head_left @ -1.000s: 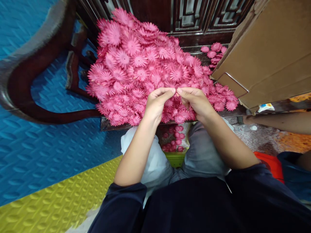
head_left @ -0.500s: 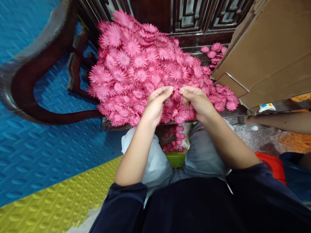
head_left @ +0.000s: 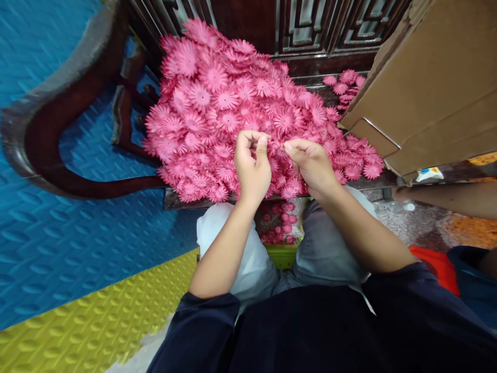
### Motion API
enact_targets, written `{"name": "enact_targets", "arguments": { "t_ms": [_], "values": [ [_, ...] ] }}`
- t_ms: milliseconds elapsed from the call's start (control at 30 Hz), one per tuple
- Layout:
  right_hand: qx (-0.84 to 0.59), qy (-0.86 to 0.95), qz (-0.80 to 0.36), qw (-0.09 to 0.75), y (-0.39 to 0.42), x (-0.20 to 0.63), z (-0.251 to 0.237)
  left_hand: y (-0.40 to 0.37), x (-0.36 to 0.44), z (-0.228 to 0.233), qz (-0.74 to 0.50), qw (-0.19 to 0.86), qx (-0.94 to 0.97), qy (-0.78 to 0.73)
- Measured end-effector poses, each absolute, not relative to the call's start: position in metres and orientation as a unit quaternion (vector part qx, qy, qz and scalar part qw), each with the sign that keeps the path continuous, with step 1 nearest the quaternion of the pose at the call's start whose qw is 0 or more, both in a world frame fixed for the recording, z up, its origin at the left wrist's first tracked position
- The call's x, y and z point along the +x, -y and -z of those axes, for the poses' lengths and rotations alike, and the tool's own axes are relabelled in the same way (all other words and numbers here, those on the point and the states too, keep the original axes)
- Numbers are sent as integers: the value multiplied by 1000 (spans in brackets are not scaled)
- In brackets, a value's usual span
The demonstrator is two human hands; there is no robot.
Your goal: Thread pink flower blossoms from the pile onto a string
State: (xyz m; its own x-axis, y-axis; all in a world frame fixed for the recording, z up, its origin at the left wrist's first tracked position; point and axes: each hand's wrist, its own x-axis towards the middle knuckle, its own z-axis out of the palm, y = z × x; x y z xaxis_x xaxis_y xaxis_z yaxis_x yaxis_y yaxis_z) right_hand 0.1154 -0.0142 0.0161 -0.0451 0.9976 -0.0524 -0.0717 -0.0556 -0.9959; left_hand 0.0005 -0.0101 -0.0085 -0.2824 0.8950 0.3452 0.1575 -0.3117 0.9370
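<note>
A large heap of pink artificial flowers (head_left: 229, 122), flat daisy-like heads with narrow petals, lies in front of me on a dark wooden bench (head_left: 186, 204). My left hand (head_left: 253, 168) is closed in a pinch over the heap's near side, thumb and forefinger together. Close by on the right, my right hand (head_left: 310, 163) pinches as well. A small pink flower piece (head_left: 277, 143) shows between the two sets of fingertips; it blends into the heap, so its outline is hard to make out.
A curved wooden armrest (head_left: 70, 181) stands left, and a large cardboard box (head_left: 435, 88) right. More flowers (head_left: 285, 220) lie below the bench, between my knees. Another person's arm (head_left: 446, 199) reaches in at the right. Blue and yellow matting (head_left: 108, 295) covers the floor.
My left hand has turned more upright, its thumb and palm side now showing more. My right hand has dipped slightly. Both stay over the heap.
</note>
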Motion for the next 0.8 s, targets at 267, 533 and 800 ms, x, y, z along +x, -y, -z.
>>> {"name": "enact_targets", "arguments": {
  "t_ms": [267,533,800],
  "values": [
    [-473,483,-512,530,14,118,-13,3,0,12,-692,204,462,-516],
    [-496,498,-456,546,11,126,-3,-11,-27,22,-742,151,360,-545],
    [-529,465,-473,530,2,157,-13,-8,-37,11,-699,120,445,-546]
  ]
}}
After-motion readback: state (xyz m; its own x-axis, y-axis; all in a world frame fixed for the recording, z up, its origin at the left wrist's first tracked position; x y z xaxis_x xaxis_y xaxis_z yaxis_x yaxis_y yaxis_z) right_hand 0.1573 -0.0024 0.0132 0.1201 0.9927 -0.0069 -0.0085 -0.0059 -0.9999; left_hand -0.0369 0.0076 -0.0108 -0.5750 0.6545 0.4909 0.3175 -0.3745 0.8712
